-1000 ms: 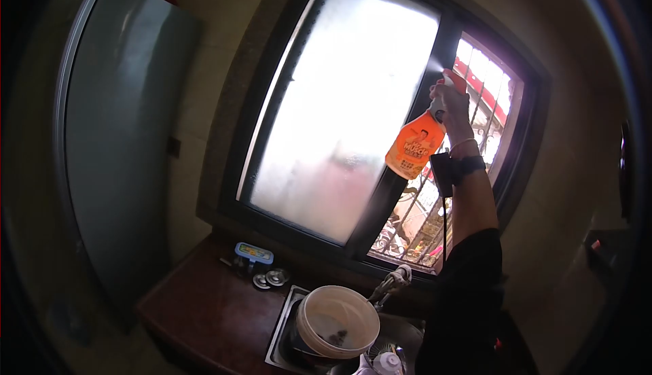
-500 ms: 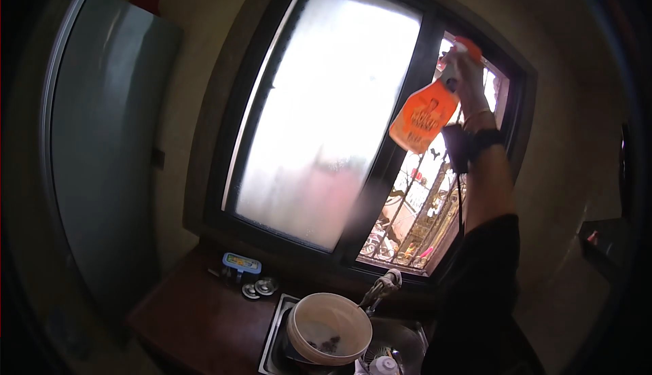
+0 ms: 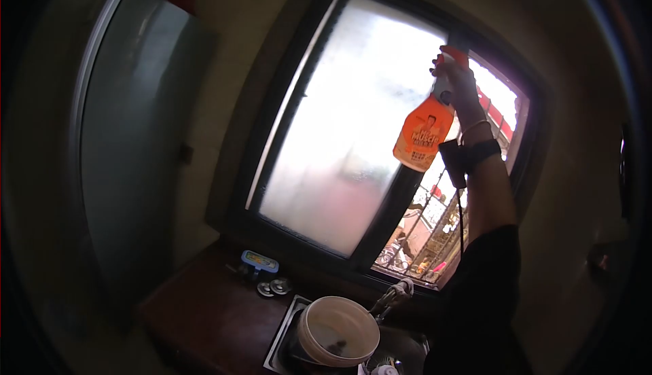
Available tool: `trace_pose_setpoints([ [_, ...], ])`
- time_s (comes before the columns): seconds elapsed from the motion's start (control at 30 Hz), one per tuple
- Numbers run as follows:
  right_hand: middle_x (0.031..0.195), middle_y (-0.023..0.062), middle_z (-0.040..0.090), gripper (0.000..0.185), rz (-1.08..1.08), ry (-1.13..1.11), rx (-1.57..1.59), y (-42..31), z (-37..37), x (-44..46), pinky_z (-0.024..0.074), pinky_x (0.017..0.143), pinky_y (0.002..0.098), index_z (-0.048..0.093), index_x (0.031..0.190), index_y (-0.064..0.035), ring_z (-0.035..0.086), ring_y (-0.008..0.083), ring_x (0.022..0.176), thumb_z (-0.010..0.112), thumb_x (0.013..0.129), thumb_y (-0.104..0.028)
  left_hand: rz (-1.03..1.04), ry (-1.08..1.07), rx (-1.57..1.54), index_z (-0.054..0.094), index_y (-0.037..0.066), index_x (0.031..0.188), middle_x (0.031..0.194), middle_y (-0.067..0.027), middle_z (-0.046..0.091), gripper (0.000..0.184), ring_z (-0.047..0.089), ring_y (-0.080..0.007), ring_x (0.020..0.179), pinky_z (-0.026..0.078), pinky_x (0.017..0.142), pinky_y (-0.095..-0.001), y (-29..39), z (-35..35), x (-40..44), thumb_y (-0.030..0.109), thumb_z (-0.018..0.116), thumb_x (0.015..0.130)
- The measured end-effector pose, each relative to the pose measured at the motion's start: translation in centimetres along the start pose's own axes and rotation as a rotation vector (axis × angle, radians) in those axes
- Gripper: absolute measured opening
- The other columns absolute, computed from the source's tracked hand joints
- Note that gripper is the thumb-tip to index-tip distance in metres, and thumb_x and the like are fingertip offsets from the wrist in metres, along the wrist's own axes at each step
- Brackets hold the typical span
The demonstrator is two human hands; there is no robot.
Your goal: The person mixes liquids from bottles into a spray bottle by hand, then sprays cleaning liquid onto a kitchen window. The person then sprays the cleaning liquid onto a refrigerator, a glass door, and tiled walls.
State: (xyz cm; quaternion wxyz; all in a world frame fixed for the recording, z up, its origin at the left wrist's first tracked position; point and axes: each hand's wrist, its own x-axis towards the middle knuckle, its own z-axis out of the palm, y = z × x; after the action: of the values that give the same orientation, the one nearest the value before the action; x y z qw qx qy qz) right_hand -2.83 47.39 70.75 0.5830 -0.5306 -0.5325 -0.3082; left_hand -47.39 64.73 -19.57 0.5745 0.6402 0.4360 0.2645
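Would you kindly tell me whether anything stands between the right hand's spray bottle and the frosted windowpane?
Nothing visible stands between the orange spray bottle, gripped by the right hand, and the frosted windowpane.

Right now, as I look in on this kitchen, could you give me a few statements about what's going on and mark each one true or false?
1. The right hand grips the bottle. True.
2. The bottle is blue. False: it is orange.
3. The sleeve is black. True.
4. The bottle rests on the counter. False: it is held up in front of the window.
5. In the picture, the tap shows to the right of the bucket. True.
6. The bucket is upside down. False: its opening faces up.
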Motion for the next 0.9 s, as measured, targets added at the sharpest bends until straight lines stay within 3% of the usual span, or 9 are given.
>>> trace_pose_setpoints([
  [0.17,0.090,0.0080,0.065,0.037,-0.140,-0.077,0.097,-3.9,5.2,2.0,0.0509,0.067,0.0301,0.060,0.121,-0.0052,0.065,0.0178,0.081,0.064,0.085,-0.013,0.051,0.064,0.005,0.064,0.007,0.093,0.074,-0.0026,0.065,0.007,0.059,-0.0105,0.057,0.048,0.050,-0.0259,2.6,-0.8,-1.0,0.009,0.065,0.087],
  [0.3,0.078,0.0059,0.063,0.033,-0.004,0.161,0.002,-4.0,7.1,3.2,0.0490,0.062,0.0299,0.061,0.118,-0.0076,0.062,0.0159,0.070,0.064,0.089,-0.023,0.081,0.163,-0.063,0.064,0.006,0.093,0.073,-0.0025,0.065,0.006,0.059,-0.0104,0.057,0.048,0.050,-0.0257,0.8,-1.5,-2.5,0.007,0.063,0.088],
  [0.43,0.079,0.0059,0.063,0.038,0.010,-0.023,0.102,3.1,7.7,2.2,0.0507,0.062,0.0298,0.057,0.123,-0.0062,0.062,0.0164,0.069,0.064,0.089,-0.022,0.053,0.223,-0.057,0.064,0.006,0.093,0.072,-0.0017,0.064,0.006,0.058,-0.0104,0.056,0.048,0.050,-0.0256,-3.0,-2.9,-4.6,0.006,0.061,0.088],
  [0.57,0.089,0.0052,0.062,0.048,0.265,-0.186,0.181,9.7,9.6,-3.6,0.0520,0.065,0.0311,0.055,0.129,-0.0057,0.064,0.0176,0.076,0.063,0.082,-0.009,-0.050,0.182,-0.041,0.064,0.006,0.093,0.071,-0.0010,0.063,0.006,0.058,-0.0107,0.055,0.048,0.050,-0.0254,-1.0,-4.7,-6.9,0.006,0.060,0.088],
  [0.63,0.091,0.0051,0.060,0.053,0.321,-0.111,0.131,8.6,10.4,-7.9,0.0512,0.065,0.0296,0.055,0.129,-0.0057,0.063,0.0169,0.076,0.062,0.077,-0.004,-0.110,0.157,-0.039,0.064,0.006,0.093,0.070,-0.0011,0.063,0.006,0.058,-0.0108,0.055,0.048,0.050,-0.0254,0.2,-5.2,-7.2,0.006,0.061,0.088],
  [0.73,0.076,0.0035,0.062,0.046,0.265,-0.011,0.131,14.1,7.7,-6.0,0.0486,0.055,0.0281,0.061,0.120,-0.0056,0.060,0.0134,0.061,0.064,0.074,-0.002,-0.241,0.047,-0.402,0.064,0.006,0.093,0.072,-0.0013,0.063,0.006,0.058,-0.0104,0.056,0.048,0.051,-0.0254,-4.9,-5.5,-3.4,0.007,0.063,0.087],
  [0.83,0.066,0.0032,0.062,0.038,-0.052,0.241,0.326,14.1,4.4,-5.9,0.0453,0.048,0.0291,0.067,0.110,-0.0105,0.056,0.0119,0.051,0.066,0.073,-0.005,0.026,0.171,-0.034,0.064,0.006,0.092,0.075,-0.0017,0.064,0.006,0.058,-0.0103,0.058,0.049,0.053,-0.0263,0.3,-5.0,-4.3,0.008,0.065,0.086],
  [0.87,0.069,0.0028,0.063,0.038,0.111,0.450,0.140,14.2,3.1,-4.1,0.0464,0.050,0.0290,0.068,0.109,-0.0087,0.057,0.0120,0.054,0.066,0.072,-0.003,0.049,0.186,-0.003,0.064,0.006,0.092,0.076,-0.0015,0.064,0.006,0.058,-0.0098,0.059,0.049,0.053,-0.0264,-0.1,-5.0,-3.9,0.008,0.065,0.086],
  [0.9,0.076,0.0039,0.064,0.042,0.150,0.370,0.062,13.7,1.8,-3.8,0.0484,0.053,0.0293,0.065,0.112,-0.0089,0.059,0.0129,0.061,0.066,0.071,-0.003,0.070,0.198,0.029,0.064,0.006,0.091,0.077,-0.0012,0.064,0.005,0.058,-0.0094,0.060,0.049,0.054,-0.0264,-1.0,-4.9,-3.1,0.007,0.065,0.086],
])
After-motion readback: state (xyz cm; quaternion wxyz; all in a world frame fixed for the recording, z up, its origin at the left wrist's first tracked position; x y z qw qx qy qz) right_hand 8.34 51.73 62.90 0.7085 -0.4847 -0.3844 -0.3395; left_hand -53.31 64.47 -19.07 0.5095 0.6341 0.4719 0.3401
